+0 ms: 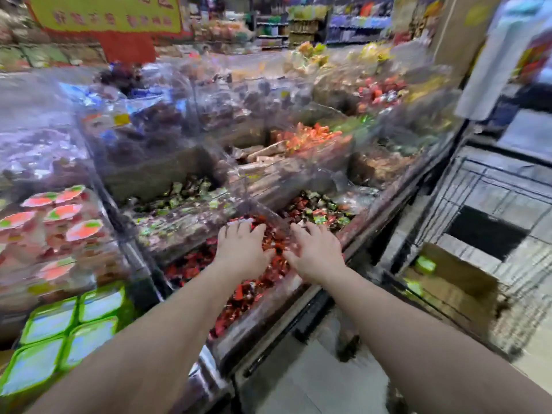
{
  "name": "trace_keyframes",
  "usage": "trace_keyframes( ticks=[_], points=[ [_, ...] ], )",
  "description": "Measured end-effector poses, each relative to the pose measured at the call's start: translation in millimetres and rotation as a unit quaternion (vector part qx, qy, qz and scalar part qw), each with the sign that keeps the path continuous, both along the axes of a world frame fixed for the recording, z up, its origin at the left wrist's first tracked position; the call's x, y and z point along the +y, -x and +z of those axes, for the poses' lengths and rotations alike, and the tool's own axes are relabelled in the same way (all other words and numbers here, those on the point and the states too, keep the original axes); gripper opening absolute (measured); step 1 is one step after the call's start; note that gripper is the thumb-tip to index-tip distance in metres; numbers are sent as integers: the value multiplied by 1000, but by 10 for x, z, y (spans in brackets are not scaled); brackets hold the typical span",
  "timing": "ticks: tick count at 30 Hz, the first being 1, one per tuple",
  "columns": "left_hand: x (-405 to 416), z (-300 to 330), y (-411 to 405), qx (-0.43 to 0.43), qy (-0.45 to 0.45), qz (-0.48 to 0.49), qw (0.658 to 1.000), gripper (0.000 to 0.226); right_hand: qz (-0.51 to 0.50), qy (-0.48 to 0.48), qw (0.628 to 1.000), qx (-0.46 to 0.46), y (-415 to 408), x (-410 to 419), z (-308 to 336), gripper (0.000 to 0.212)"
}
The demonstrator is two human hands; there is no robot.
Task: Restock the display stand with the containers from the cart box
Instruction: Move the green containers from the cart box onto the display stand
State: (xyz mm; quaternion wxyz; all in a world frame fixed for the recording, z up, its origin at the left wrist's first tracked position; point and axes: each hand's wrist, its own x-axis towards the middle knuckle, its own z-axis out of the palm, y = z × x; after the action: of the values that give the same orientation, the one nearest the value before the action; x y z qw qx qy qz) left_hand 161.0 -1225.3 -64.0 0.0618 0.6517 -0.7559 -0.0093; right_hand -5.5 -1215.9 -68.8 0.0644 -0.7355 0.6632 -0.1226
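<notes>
Both hands, left [242, 249] and right [317, 251], lay flat, fingers spread, on red candies [263, 282] in the stand's [388, 204] front bin.

Yellow sign [104, 11] — characters blurred, unreadable

Open-topped bins, walled between

The front bin of red wrapped candies [254, 282] is open from above; clear dividers [263, 210] wall it off from the neighbouring bins. Green-rimmed containers [71, 333] crowd the near left. On the right, floor [322, 380] lies open between the display stand [268, 327] and the wire cart [490, 198] holding the cardboard box [457, 282].
</notes>
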Motion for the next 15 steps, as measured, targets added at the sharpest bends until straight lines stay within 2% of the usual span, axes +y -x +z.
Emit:
trace_keyframes(
  ticks=[8, 15],
  points=[
    [-548, -8, 2756, 21, 9, -153, 988, 59, -150, 1, 989, 21, 2643, -28, 81, 63],
    [-940, -178, 4223, 21, -22, -227, 973, 63, -231, -32, 972, -2, 4048, -174, -124, 63]
  ],
)
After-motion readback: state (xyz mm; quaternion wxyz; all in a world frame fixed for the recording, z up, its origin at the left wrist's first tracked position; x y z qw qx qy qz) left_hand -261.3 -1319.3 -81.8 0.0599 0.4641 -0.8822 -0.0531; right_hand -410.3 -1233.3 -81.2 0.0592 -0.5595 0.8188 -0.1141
